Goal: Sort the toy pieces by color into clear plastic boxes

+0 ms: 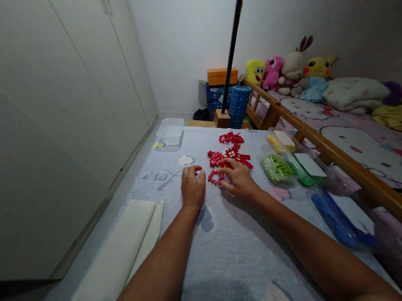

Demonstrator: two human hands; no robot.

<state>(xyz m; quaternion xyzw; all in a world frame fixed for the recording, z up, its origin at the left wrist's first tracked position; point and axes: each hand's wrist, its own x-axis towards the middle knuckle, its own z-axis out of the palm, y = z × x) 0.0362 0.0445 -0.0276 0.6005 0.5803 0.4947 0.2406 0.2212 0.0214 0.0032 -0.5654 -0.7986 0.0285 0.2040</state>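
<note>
Several red plastic building pieces (232,154) lie scattered on a pale blue printed mat (211,245). A small red ring-shaped assembly (215,177) sits between my two hands. My left hand (193,186) rests palm down on the mat just left of it, fingers curled inward with the thumb tip near the ring. My right hand (239,179) lies right of it, fingers spread and reaching onto the red pieces, fingertips touching the ring's edge. Neither hand has lifted anything.
Bags of green (276,167), yellow (275,143) and blue pieces (338,222) line the mat's right side by a wooden bed rail (349,163). A clear plastic box (170,133) stands at the far left, a folded white cloth (122,254) nearer left. Plush toys sit on the bed.
</note>
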